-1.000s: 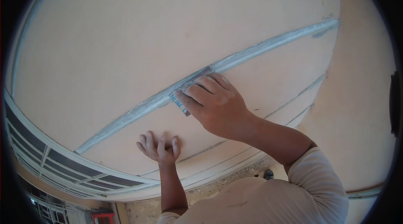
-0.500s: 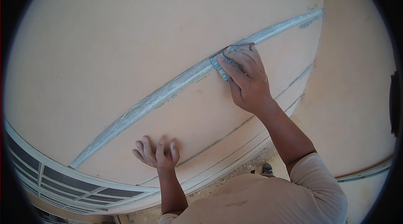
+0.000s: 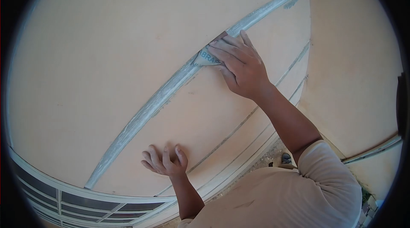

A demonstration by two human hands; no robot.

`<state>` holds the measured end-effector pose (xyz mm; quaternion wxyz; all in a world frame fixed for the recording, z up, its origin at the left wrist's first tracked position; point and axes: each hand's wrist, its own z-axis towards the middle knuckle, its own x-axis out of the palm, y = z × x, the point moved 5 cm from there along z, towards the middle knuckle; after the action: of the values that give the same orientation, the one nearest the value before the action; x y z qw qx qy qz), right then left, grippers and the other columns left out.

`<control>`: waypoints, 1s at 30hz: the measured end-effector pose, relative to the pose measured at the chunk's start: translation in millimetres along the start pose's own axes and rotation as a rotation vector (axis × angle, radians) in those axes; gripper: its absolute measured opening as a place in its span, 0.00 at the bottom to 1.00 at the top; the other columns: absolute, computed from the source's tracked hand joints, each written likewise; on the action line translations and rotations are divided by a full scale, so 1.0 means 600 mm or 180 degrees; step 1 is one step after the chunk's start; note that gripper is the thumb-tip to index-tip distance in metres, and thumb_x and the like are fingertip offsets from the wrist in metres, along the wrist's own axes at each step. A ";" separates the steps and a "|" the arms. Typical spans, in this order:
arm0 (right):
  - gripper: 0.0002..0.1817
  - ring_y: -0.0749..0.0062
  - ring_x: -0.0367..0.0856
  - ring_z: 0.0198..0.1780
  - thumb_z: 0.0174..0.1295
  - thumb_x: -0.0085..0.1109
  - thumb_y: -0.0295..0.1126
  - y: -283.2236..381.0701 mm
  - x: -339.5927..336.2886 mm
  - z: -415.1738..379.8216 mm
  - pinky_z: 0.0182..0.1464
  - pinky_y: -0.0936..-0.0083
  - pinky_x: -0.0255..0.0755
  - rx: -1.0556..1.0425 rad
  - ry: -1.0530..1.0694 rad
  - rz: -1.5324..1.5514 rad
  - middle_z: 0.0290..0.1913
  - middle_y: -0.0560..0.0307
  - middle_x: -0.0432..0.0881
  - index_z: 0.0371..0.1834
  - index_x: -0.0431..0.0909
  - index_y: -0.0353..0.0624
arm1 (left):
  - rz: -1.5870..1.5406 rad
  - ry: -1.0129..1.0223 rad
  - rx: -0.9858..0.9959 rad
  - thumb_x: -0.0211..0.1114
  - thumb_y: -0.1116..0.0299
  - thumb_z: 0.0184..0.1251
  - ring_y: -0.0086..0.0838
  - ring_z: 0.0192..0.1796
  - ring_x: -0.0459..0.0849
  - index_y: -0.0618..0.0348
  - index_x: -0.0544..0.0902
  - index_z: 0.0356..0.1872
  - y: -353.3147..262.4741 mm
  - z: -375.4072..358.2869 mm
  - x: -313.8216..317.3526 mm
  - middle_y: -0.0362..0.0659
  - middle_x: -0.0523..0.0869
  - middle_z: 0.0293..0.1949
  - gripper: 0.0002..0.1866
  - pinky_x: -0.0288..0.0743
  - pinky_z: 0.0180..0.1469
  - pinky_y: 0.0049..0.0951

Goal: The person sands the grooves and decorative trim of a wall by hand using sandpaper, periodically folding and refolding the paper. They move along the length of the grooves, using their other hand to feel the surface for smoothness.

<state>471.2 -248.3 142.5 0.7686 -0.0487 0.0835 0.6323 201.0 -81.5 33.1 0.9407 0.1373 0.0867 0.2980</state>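
Observation:
My right hand (image 3: pixel 243 63) presses a folded sheet of sandpaper (image 3: pixel 207 57) against the long grey strip (image 3: pixel 164 89) that crosses the pale peach wall (image 3: pixel 106 57). Blue lettering shows on the paper's back, and a brown edge sticks out above my fingertips. Lower down and to the left, my left hand (image 3: pixel 167 162) holds nothing. Its fingers are spread and bent, with the fingertips at the wall surface below the strip.
A white-framed window with dark panes (image 3: pixel 92 202) lies at lower left. Thin grey lines (image 3: pixel 239 127) run along the wall below the strip. At right the wall meets another wall (image 3: pixel 350 65) at a corner. A shoe (image 3: pixel 286 158) shows on the ground.
My right hand has slid the sandpaper a little down and left along the strip, and the paper has folded differently under it. The view has shifted and tilted slightly; my left hand keeps its pose.

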 end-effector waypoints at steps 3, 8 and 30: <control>0.23 0.52 0.73 0.71 0.59 0.66 0.32 0.047 0.017 -0.020 0.73 0.41 0.62 -0.0358 0.0155 0.0461 0.67 0.59 0.78 0.61 0.82 0.49 | 0.0091 0.0071 -0.0002 0.65 0.55 0.71 0.55 0.77 0.64 0.50 0.76 0.59 0.001 -0.003 0.000 0.57 0.75 0.69 0.21 0.45 0.79 0.59; 0.25 0.51 0.72 0.72 0.59 0.69 0.38 -0.003 0.000 -0.020 0.73 0.41 0.62 0.0205 0.0017 -0.0280 0.67 0.60 0.78 0.62 0.81 0.49 | 0.0247 0.0061 -0.0017 0.65 0.56 0.71 0.56 0.76 0.65 0.51 0.77 0.59 0.001 -0.006 0.000 0.56 0.75 0.69 0.20 0.47 0.78 0.61; 0.13 0.56 0.78 0.65 0.59 0.70 0.38 -0.034 -0.005 -0.016 0.68 0.46 0.71 -0.0478 -0.0565 0.0067 0.56 0.65 0.83 0.46 0.88 0.49 | 0.0418 0.0143 -0.0013 0.62 0.56 0.72 0.57 0.76 0.64 0.52 0.79 0.56 -0.003 -0.007 0.003 0.58 0.73 0.69 0.17 0.48 0.77 0.63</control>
<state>490.1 -257.0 132.9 0.7606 -0.0491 -0.0320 0.6466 202.4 -81.2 28.1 0.9172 0.1340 0.0980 0.3623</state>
